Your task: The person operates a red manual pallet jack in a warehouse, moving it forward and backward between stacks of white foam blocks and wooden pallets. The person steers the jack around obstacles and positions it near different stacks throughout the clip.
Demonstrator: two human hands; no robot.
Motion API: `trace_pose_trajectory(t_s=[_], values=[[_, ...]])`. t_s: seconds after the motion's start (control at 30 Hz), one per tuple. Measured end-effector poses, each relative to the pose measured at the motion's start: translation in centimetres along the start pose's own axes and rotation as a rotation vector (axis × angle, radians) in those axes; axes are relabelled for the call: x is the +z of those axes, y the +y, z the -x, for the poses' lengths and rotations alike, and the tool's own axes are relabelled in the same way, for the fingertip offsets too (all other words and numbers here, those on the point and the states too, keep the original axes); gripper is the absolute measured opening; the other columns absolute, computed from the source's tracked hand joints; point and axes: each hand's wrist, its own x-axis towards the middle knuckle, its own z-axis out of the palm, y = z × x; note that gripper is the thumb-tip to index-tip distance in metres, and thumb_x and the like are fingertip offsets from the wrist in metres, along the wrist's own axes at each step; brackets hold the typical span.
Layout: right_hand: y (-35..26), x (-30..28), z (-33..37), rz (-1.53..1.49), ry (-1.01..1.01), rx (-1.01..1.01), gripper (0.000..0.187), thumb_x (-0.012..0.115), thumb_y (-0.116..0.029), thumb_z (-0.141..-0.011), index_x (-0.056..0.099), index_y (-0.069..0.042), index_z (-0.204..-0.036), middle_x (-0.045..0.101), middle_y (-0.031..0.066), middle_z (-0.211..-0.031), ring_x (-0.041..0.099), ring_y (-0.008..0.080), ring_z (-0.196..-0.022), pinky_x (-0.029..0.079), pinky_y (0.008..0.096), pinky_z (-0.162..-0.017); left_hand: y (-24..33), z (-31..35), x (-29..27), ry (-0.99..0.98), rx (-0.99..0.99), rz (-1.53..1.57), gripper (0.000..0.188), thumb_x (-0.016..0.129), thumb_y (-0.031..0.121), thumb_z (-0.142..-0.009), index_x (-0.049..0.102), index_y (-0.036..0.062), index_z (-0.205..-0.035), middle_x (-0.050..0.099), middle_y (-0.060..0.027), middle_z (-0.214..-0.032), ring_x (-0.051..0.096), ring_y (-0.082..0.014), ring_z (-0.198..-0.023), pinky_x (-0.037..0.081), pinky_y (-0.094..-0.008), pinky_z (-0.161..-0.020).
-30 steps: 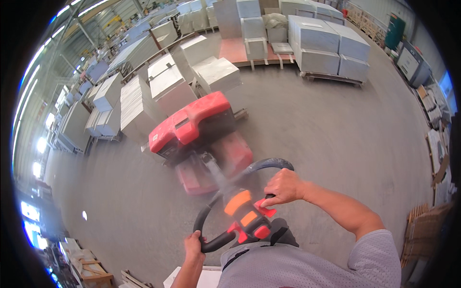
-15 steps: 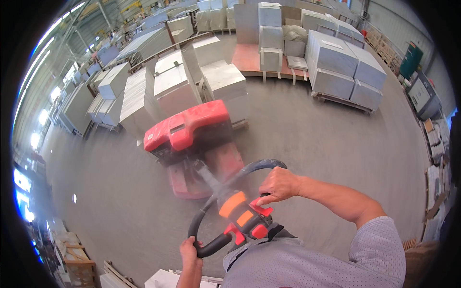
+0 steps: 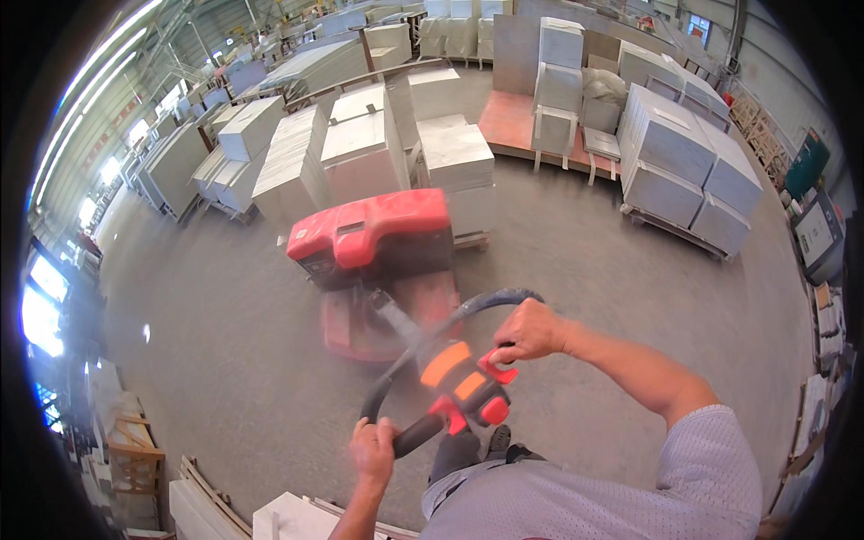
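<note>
An electric pallet truck with a red body (image 3: pixel 369 236) stands in front of me, a stack of pale slabs close behind it. Its tiller handle (image 3: pixel 463 310), a black loop around an orange and grey control head (image 3: pixel 459 373), tilts toward me. My left hand (image 3: pixel 373 447) is closed around the loop's left grip. On the right side of the loop, my right hand (image 3: pixel 531 331) is wrapped round the grip, its thumb by a red lever (image 3: pixel 498 365). The left side of the head has another red lever (image 3: pixel 447 414).
Beyond the truck stand stacked pale slabs (image 3: pixel 360 135). To the right, bluish-white blocks (image 3: pixel 670 153) rest on a low pallet, near a red platform (image 3: pixel 513 121) with more blocks. A wooden frame (image 3: pixel 137 463) and slabs (image 3: pixel 202 508) lie at lower left.
The slab stacks and red platform have shifted right and slightly down in view. The control head sits a little further right. Both hands remain on the handle; a shoe now shows below it.
</note>
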Motion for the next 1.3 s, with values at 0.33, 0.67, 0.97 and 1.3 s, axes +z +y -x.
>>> trace_pose_trajectory(t_s=[0.33, 0.67, 0.97, 1.3], values=[[11.1, 0.8, 0.1, 0.034, 0.030, 0.021, 0.052, 0.053, -0.059, -0.092, 0.066, -0.018, -0.063, 0.062, 0.0036, -0.063, 0.060, 0.0268, -0.060, 0.045, 0.0390, -0.054, 3.7, -3.7, 7.7, 0.203, 0.093, -0.203, 0.050, 0.052, 0.028, -0.100, 0.065, -0.0009, -0.062, 0.063, -0.0229, -0.066, 0.064, -0.0405, -0.075, 0.051, -0.0469, -0.092], [20.9, -2.9, 0.6, 0.083, -0.015, -0.044, 0.056, 0.050, -0.062, -0.093, 0.071, -0.015, -0.068, 0.064, 0.0084, -0.063, 0.064, 0.0291, -0.062, 0.047, 0.0408, -0.057, 6.7, -9.2, 18.3, 0.352, 0.137, -0.232, 0.052, 0.051, 0.030, -0.101, 0.059, 0.0010, -0.058, 0.058, -0.0223, -0.061, 0.060, -0.0423, -0.071, 0.049, -0.0517, -0.078], [27.9, -1.2, -8.2, 0.079, -0.074, -0.156, 0.062, 0.047, -0.061, -0.095, 0.064, -0.010, -0.065, 0.061, 0.0110, -0.063, 0.061, 0.0312, -0.062, 0.046, 0.0432, -0.055, 1.2, -18.5, 17.7, 0.274, 0.050, -0.258, 0.034, 0.055, 0.022, -0.097, 0.059, 0.0039, -0.068, 0.059, -0.0159, -0.063, 0.063, -0.0350, -0.074, 0.051, -0.0495, -0.085], [30.7, -1.7, -8.7, -0.003, -0.015, -0.240, 0.073, 0.037, -0.069, -0.095, 0.068, -0.008, -0.068, 0.066, 0.0137, -0.068, 0.064, 0.0348, -0.067, 0.047, 0.0459, -0.058, 3.5, -18.0, 20.9, 0.362, -0.258, -0.136, 0.053, 0.049, 0.029, -0.102, 0.065, -0.0015, -0.062, 0.065, -0.0176, -0.067, 0.065, -0.0359, -0.083, 0.047, -0.0449, -0.099]])
